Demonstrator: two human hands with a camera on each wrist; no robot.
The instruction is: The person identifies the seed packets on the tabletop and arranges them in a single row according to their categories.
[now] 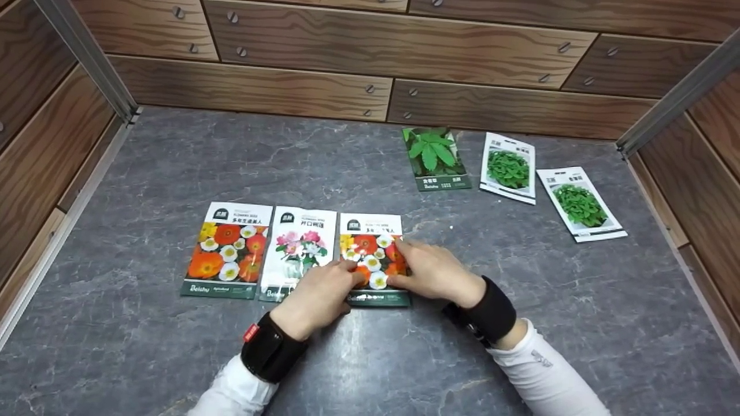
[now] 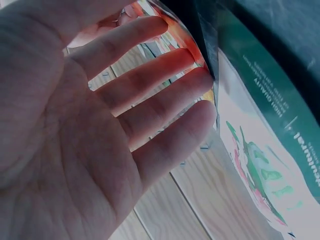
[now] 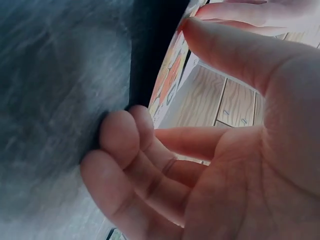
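Three flower seed packets lie side by side on the table. The right one is a poppy seed packet [image 1: 373,264] with orange and white blooms, and both hands touch it. My left hand [image 1: 321,296] lies over its lower left side, fingers straight against it, and overlaps the pink-flower seed packet [image 1: 306,237] in the middle. My right hand [image 1: 436,271] rests at its right edge, thumb and index finger spread on the packet. In the right wrist view the other fingers [image 3: 120,137] bend against the table. Another poppy seed packet [image 1: 228,251] lies at the left.
At the back right lie a dark green leaf seed packet [image 1: 437,159] and two white packets with green plants, one upright packet [image 1: 509,167] and one tilted packet [image 1: 581,204]. Wood-patterned panels [image 1: 300,52] wall the grey table [image 1: 144,358] at the back and sides.
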